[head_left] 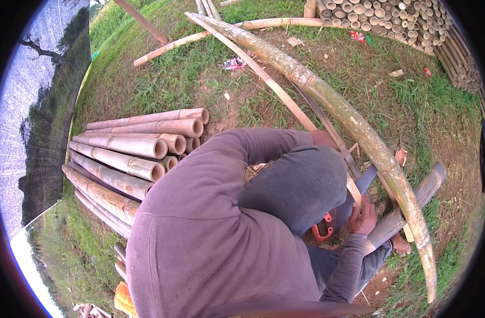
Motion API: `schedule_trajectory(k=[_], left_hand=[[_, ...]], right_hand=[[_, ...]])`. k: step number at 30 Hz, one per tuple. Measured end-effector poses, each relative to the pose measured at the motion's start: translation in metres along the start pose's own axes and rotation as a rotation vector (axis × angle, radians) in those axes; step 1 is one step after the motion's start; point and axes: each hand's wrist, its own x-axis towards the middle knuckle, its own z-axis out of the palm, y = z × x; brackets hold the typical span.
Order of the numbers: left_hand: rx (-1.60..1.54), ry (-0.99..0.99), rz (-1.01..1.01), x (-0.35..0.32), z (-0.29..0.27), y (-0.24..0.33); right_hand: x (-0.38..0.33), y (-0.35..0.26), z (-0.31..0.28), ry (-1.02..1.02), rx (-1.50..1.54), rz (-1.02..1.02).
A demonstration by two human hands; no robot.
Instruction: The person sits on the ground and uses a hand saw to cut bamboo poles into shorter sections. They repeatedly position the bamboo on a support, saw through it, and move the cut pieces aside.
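from my seat i see the bamboo strip [277,87] running from the upper middle of the frame down to right of centre, seemingly passing under the left hand [323,139] to the right hand [363,217]. the right hand's fingers are bent and look pinched around its lower end; the left is half hidden by the knee [306,177], so i cannot tell its grip. i judge the strip light and springy, stiffer across its width than its thickness, dry rather than slippery, its edges maybe sharp or splintery. i'd hold the flat faces, two points well apart, keeping fingers off the edges and clear of the saw [365,179] just beside it.
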Motion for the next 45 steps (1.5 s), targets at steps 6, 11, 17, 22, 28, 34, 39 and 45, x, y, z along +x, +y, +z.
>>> schedule_trajectory(k=[6, 11, 17, 22, 28, 34, 39, 45], left_hand=[[0.072, -0.084, -0.016, 0.008, -0.012, 0.015], [0.089, -0.077, 0.008, 0.034, -0.013, 0.025], [-0.006, 0.066, -0.081, 0.023, -0.045, 0.024], [-0.041, 0.264, -0.062, 0.062, -0.062, 0.021], [-0.045, 0.375, -0.073, 0.092, -0.057, -0.003], [0.037, 0.431, -0.071, 0.106, -0.039, -0.008], [0.120, 0.404, -0.038, 0.111, -0.036, -0.009], [0.293, 0.370, -0.001, 0.113, -0.037, -0.007]], right_hand=[[0.001, 0.013, -0.008, 0.029, -0.030, -0.066], [-0.006, 0.025, -0.018, 0.076, 0.002, -0.031], [0.041, 0.011, -0.053, 0.137, -0.091, -0.111], [0.075, 0.036, -0.067, 0.263, -0.139, -0.100], [0.079, 0.012, -0.069, 0.474, -0.319, -0.029], [-0.053, -0.031, 0.035, -0.851, 0.014, 0.250], [-0.081, -0.038, 0.103, -1.191, 0.005, 0.269], [-0.078, -0.047, 0.112, -1.157, 0.011, 0.336]])
